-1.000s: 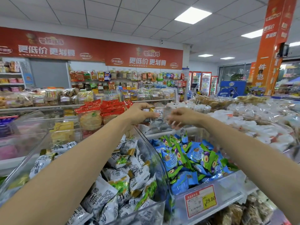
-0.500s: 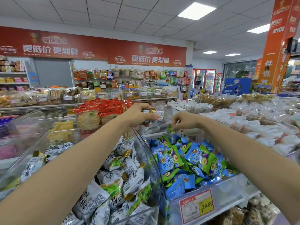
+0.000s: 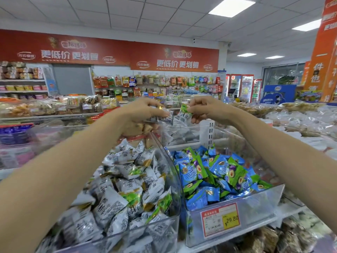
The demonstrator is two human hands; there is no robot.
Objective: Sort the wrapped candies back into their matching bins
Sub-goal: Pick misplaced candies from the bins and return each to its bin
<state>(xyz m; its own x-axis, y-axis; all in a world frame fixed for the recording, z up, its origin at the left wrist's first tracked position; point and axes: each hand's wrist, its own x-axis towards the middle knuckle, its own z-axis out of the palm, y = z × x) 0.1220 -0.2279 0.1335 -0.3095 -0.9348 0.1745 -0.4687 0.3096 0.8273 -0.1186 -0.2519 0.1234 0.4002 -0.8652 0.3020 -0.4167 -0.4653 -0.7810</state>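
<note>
Both my hands are raised above the back of two clear plastic bins in a snack-shop aisle. My right hand (image 3: 207, 109) pinches a small white plastic-wrapped candy with a green end (image 3: 184, 114) between thumb and fingertips. My left hand (image 3: 142, 114) curls round a clutch of white wrapped candies with gold trim (image 3: 166, 115); how many, I cannot tell.

The risk, as I judge it, is that the held pieces hang near the line between the bins. A loose pinch could drop one among the blue-and-green wrapped candies (image 3: 218, 170) in the right-hand clear bin (image 3: 259, 207), the one with the red-and-yellow price label (image 3: 220, 219), where it does not match. The slick film could also slide out of my crowded left fingers.

The wrappers are glossy, crinkled pillow packs, white with dark print and green or gold ends. They look the same as the heap of white wrapped candies (image 3: 116, 201) filling the left-hand clear bin (image 3: 176, 181) below my left forearm.
</note>
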